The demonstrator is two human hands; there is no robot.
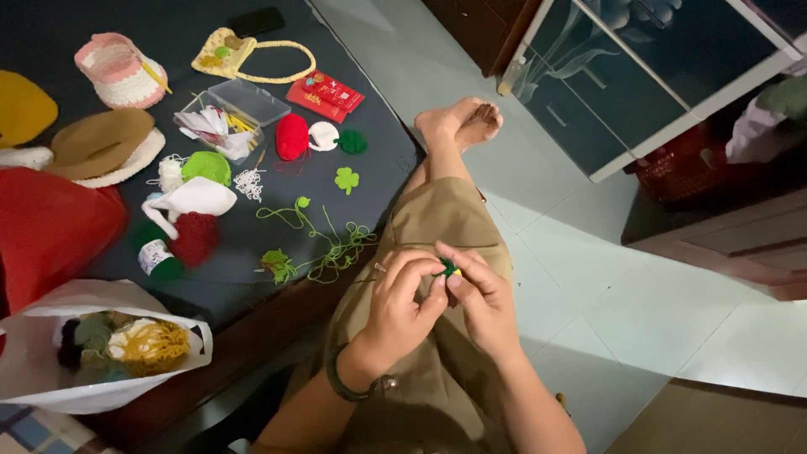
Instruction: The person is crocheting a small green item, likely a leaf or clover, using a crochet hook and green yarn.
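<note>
Both hands, left hand (397, 304) and right hand (481, 301), pinched together on a small green crochet piece (448, 269) over the lap, right of the green yarn (324, 244).

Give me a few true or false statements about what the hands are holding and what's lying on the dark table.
1. Both hands, left hand and right hand, pinch a small green crochet piece. True.
2. The left wrist wears a dark bracelet. True.
3. The red yarn ball sits inside the white plastic bag. False: it lies on the dark table, beside a clear plastic box.
4. The green clover piece lies on the floor. False: it lies on the table.
5. Loose green yarn trails across the table. True.
</note>
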